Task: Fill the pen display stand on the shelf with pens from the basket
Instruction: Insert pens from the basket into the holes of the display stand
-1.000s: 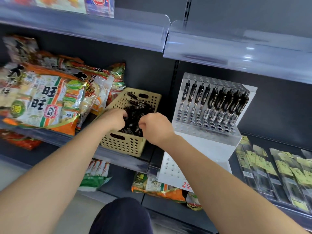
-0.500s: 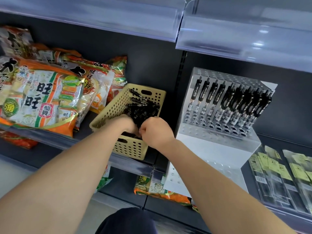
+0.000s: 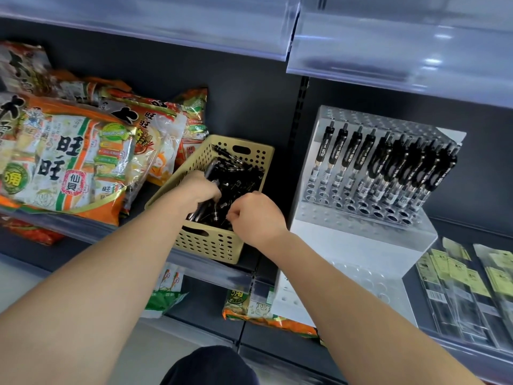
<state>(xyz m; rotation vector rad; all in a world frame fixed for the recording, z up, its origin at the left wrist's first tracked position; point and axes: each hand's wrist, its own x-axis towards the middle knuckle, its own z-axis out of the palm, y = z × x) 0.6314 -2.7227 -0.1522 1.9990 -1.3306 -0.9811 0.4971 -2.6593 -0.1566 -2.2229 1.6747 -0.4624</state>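
Left hand now raised, gripping pens over basket, right hand perhaps pinching one alongside.

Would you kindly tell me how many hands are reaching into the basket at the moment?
2. The left hand grips several pens in the middle of the basket; the right hand, fingers curled, is over its near right side. None seems hidden.

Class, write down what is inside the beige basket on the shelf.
Loose black pens; the left hand grips several, the right hand reaches among them. Pens and hands cover the floor of the basket.
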